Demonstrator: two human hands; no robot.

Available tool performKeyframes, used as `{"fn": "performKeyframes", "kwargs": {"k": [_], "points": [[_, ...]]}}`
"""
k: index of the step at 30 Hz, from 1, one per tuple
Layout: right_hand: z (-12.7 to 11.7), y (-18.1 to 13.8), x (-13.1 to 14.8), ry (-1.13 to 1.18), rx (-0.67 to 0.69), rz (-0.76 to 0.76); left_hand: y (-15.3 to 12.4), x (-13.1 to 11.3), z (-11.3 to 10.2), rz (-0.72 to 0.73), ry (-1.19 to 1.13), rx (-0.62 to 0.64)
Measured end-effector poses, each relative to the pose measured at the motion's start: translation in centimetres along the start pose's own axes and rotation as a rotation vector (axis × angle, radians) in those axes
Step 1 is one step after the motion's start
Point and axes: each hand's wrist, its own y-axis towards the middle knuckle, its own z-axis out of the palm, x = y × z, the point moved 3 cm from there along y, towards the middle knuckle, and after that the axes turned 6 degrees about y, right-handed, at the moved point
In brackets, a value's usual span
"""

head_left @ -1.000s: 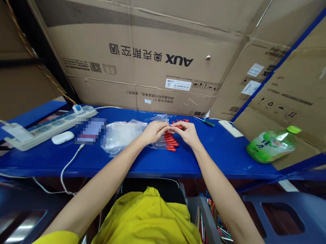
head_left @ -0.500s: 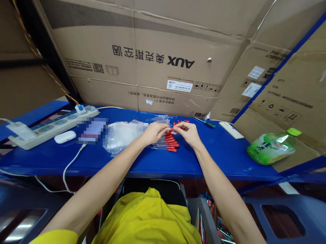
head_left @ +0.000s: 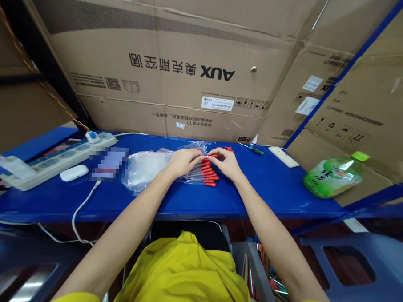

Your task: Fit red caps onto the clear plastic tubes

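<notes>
My left hand is closed in a pinch over a bunch of thin, clear-looking rods. What its fingertips hold is mostly covered, but seems to be one of these rods. Facing it, my right hand pinches a small red cap or handle, with its fingertips almost touching the left ones. Below the fingers, several rods with red ends lie in a row, red ends to the right. More bare rods lie behind my left hand. A few loose red pieces lie behind my right hand.
Clear plastic bags lie left of my hands, beside a blurred phone, a white case and a power strip. A green-handled screwdriver, a white slab and a green bottle are to the right.
My view has shifted slightly. Both hands stay together over the rods, and the right fingers have drawn in closer to the left ones.
</notes>
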Motion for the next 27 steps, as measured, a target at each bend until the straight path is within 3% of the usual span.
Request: {"fn": "performKeyframes", "kwargs": {"k": [5, 9, 15, 27], "points": [[0.1, 0.2, -0.8, -0.249, -0.011, -0.054, 0.0, 1.4, -0.1, -0.14, 0.123, -0.076], [0.3, 0.3, -1.1, -0.225, 0.022, -0.058, 0.0, 2.8, 0.6, -0.269, 0.126, -0.106], [-0.6, 0.5, -1.0, -0.179, -0.06, 0.004, -0.3, 4.0, 1.6, -0.301, 0.14, -0.027], [0.2, 0.8, -2.3, -0.06, -0.004, 0.01, -0.3, 4.0, 2.0, -0.319, 0.177, 0.049]]}}
